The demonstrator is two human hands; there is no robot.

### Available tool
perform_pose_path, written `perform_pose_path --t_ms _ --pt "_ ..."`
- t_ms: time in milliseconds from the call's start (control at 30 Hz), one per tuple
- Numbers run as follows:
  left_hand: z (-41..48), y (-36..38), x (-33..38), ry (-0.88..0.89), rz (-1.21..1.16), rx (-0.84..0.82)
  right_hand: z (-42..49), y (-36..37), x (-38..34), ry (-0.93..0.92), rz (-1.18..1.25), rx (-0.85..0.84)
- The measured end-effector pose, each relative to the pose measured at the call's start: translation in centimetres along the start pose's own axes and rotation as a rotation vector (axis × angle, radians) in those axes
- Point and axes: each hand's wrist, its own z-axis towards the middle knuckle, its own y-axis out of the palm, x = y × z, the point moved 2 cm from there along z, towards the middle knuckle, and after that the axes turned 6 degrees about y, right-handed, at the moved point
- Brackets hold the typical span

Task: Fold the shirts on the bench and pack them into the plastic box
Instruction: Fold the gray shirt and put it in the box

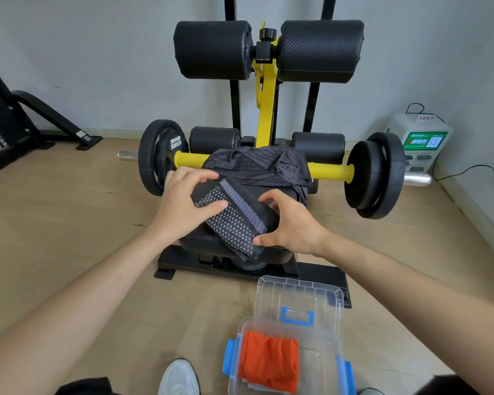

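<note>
- A folded dark shirt with a dotted pattern [234, 220] is seen at the near end of the desk [200, 243], one corner hanging past the near edge.
- It is held from both sides: the left hand [188, 201] is curled round its far-left edge with the thumb on top, and the right hand [291, 223] is wrapped round its near-right edge.
- The folding of this shirt is judged to be done or nearly so; the step in hand appears to be gathering the bundle for lifting.
- A dark mesh shirt [257, 166] lies crumpled and unfolded at the far end of the desk, so a further round is judged to be left.
- The plastic box [325, 363] stands open on the floor just before the near end of the desk, with a folded orange shirt [268, 363] filling its left part; the clear lid [297, 295] lies behind it.
- For the next move, the bundle would have to be kept pinched shut while carried down and laid beside or upon the orange shirt, lest the folds fall open.
</note>
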Motion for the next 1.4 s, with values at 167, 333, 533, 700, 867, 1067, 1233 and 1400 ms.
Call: perform_pose_path --t_ms 167,333,533,700,867,1067,1233,1400 --pt "0.7 1.5 0.0 -0.282 -0.216 -0.291 -0.2 -1.6 0.3 -0.181 -0.032 -0.064" --pt "-0.2 1.4 2.2 -0.264 -0.353 -0.329 -1.7 -3.0 1.3 -0.176 0.028 -0.042" --pt "-3.0 1.9 7.3 -0.240 -0.401 -0.361 -6.2 -4.3 4.8 0.088 0.420 -0.056" --pt "-9.8 5.6 10.9 -0.364 -0.472 -0.380 -11.8 -1.9 10.9 0.319 0.584 -0.132" --pt "-17.5 11.6 9.9 -0.639 -0.527 -0.491 -15.5 2.9 16.7 0.500 0.612 -0.213" --pt "-21.9 18.8 4.4 -0.914 -0.457 -0.500 -16.4 10.6 21.7 0.749 0.601 -0.116" --pt "-24.3 23.2 0.4 -1.109 -0.376 -0.469 -16.2 17.3 24.7 0.901 0.574 0.030" --pt "-25.0 23.5 -1.2 -0.838 -0.054 -0.519 -16.7 21.2 25.4 0.854 0.659 0.098"
